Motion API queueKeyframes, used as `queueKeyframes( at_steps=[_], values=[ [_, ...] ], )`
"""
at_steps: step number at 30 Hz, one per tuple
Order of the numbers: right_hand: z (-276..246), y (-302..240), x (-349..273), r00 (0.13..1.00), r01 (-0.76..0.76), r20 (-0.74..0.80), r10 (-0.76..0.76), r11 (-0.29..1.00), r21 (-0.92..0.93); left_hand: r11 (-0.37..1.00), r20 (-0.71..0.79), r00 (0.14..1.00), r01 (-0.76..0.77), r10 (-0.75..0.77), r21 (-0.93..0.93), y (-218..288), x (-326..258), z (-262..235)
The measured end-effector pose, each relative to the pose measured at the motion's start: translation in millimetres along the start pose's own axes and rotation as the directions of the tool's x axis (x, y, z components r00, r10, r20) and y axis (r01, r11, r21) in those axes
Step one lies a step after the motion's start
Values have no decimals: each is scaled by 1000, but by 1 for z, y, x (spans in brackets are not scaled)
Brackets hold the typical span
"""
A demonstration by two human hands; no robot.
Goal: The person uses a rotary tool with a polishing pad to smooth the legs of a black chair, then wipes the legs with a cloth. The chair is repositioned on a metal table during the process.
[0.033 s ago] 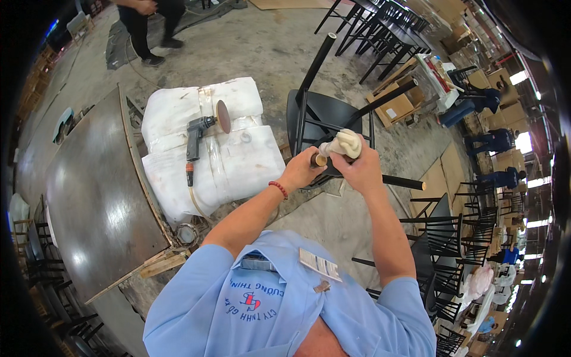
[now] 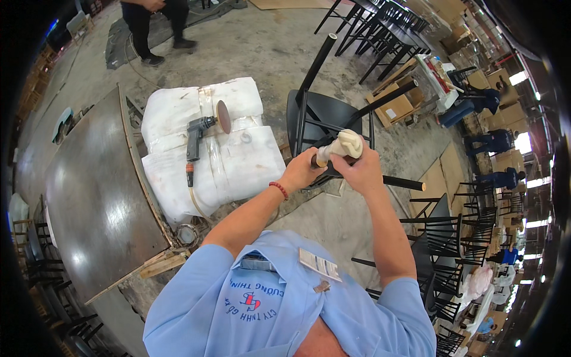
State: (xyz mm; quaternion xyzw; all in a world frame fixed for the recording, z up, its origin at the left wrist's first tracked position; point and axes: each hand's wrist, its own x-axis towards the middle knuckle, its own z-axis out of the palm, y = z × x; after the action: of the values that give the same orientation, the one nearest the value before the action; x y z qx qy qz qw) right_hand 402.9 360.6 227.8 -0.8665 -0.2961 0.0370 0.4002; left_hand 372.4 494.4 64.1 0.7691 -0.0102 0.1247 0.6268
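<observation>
A black wooden chair lies tipped on the concrete floor in front of me, its legs sticking out. My left hand, with a red bracelet at the wrist, grips the end of one chair leg. My right hand holds a wadded cream cloth pressed against that same leg end. Both hands are close together over the chair's seat frame.
To the left, a white padded bundle carries an air sander with a hose. A dark round tabletop lies further left. Black chairs stand stacked at the right and the top. Cardboard boxes sit beyond. A person stands at the top.
</observation>
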Motion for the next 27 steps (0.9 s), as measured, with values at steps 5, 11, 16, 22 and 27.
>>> queueKeyframes(
  at_steps=[5,11,16,22,27],
  values=[
    [-5,2,13,993,-89,-78,87,996,-11,997,67,996,57,-60,46,5,7,-5],
    [-6,20,-4,981,-123,-135,137,987,107,994,89,991,95,-100,60,6,9,-7],
    [-13,39,-1,996,-89,-4,93,966,241,993,97,988,119,-121,28,12,10,-11],
    [-57,80,126,965,206,-250,-75,806,554,993,198,975,92,-104,71,16,17,-15],
    [-95,95,289,971,150,-233,-53,895,420,959,156,947,272,-281,78,19,12,-13]
  ],
)
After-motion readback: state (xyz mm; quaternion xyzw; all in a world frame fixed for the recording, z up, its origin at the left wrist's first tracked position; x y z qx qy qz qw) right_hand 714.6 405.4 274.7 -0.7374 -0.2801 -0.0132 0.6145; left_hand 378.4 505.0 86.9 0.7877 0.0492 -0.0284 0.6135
